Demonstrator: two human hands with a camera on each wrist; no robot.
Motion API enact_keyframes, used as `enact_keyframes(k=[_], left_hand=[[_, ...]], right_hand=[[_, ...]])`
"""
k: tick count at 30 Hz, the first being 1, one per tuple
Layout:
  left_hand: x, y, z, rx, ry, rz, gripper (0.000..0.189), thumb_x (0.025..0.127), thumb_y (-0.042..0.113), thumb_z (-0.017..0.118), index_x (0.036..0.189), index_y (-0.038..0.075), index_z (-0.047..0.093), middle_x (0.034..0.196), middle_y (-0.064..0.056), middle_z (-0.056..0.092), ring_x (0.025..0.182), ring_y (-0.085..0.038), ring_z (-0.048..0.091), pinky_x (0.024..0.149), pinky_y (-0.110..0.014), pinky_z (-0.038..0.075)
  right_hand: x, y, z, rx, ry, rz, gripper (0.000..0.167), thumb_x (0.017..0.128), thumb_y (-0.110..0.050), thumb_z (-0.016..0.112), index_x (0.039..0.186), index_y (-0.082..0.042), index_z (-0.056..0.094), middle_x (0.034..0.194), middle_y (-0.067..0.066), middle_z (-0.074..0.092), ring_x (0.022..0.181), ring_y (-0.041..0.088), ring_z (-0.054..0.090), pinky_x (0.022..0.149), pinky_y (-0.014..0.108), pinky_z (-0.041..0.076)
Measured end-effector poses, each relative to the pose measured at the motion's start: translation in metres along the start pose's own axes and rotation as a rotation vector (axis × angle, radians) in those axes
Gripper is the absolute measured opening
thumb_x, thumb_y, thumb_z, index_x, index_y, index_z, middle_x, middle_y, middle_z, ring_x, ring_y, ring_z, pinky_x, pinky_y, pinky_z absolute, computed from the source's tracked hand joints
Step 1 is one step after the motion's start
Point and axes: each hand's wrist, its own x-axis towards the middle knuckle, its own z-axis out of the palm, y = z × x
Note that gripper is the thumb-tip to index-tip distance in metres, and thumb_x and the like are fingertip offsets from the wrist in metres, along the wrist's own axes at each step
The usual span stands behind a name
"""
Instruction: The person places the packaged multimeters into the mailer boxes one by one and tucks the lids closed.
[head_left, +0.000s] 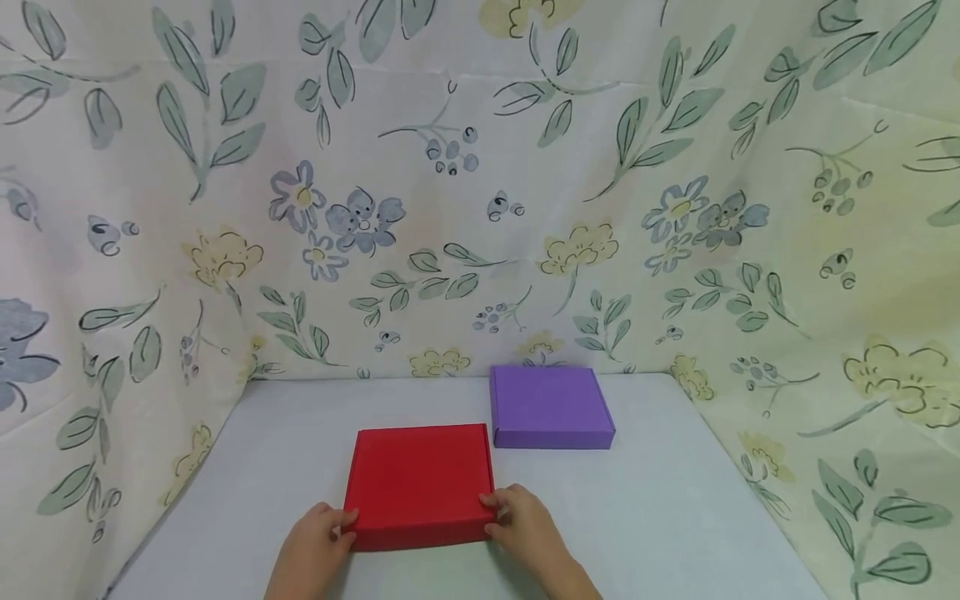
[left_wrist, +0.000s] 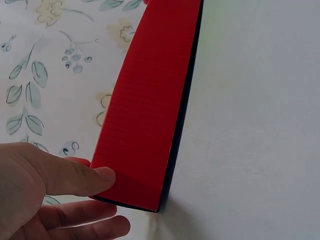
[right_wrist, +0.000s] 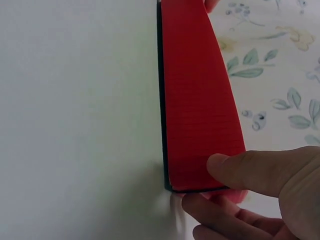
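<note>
A flat red box point(head_left: 423, 479), its lid down, sits at the front middle of the head view between the two hands. My left hand point(head_left: 317, 543) grips its near left corner; in the left wrist view the thumb point(left_wrist: 102, 181) presses on the front wall, with the other fingers round the end. At the near right corner my right hand point(head_left: 527, 533) holds the box the same way, its thumb point(right_wrist: 225, 167) on the front wall in the right wrist view. A dark edge runs along the bottom of that wall. The box's underside is hidden.
Behind the red box and to its right, a closed purple box point(head_left: 552, 408) lies on the white table point(head_left: 660, 508). Its front left corner comes close to the red box's back right corner. Floral cloth point(head_left: 450, 208) stands round the back and sides.
</note>
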Motion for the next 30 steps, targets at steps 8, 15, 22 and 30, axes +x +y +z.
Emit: enact_keyframes(k=[8, 15, 22, 30], left_hand=[[0.025, 0.005, 0.001, 0.022, -0.020, -0.016, 0.041, 0.080, 0.004, 0.085, 0.119, -0.003, 0.074, 0.092, -0.006, 0.063, 0.078, -0.019, 0.056, 0.070, -0.036, 0.057], [0.048, 0.007, 0.002, 0.022, -0.026, -0.033, 0.040, 0.082, 0.004, 0.083, 0.119, -0.003, 0.074, 0.094, -0.008, 0.063, 0.082, -0.022, 0.057, 0.071, -0.038, 0.058], [0.064, 0.010, 0.003, 0.007, -0.025, -0.036, 0.039, 0.082, 0.003, 0.082, 0.119, -0.004, 0.073, 0.095, -0.009, 0.064, 0.084, -0.024, 0.059, 0.071, -0.037, 0.057], [0.079, 0.010, 0.005, -0.014, 0.020, 0.014, 0.039, 0.082, 0.003, 0.082, 0.120, -0.003, 0.073, 0.101, -0.013, 0.065, 0.087, -0.027, 0.059, 0.068, -0.037, 0.058]], right_hand=[[0.022, 0.002, -0.002, -0.060, 0.033, -0.023, 0.035, 0.078, 0.003, 0.084, 0.112, -0.002, 0.078, 0.090, 0.001, 0.063, 0.071, 0.011, 0.062, 0.060, 0.024, 0.052], [0.042, -0.001, -0.004, -0.140, 0.039, 0.023, 0.036, 0.080, 0.001, 0.083, 0.115, -0.003, 0.077, 0.089, 0.003, 0.064, 0.075, 0.014, 0.058, 0.062, 0.026, 0.050], [0.058, -0.001, -0.006, -0.183, 0.045, 0.055, 0.038, 0.081, 0.001, 0.082, 0.119, -0.005, 0.077, 0.085, 0.002, 0.066, 0.072, 0.016, 0.055, 0.060, 0.028, 0.047], [0.074, -0.006, -0.007, -0.210, 0.057, 0.131, 0.040, 0.083, -0.001, 0.081, 0.122, -0.005, 0.075, 0.087, 0.004, 0.068, 0.070, 0.018, 0.056, 0.060, 0.031, 0.048]])
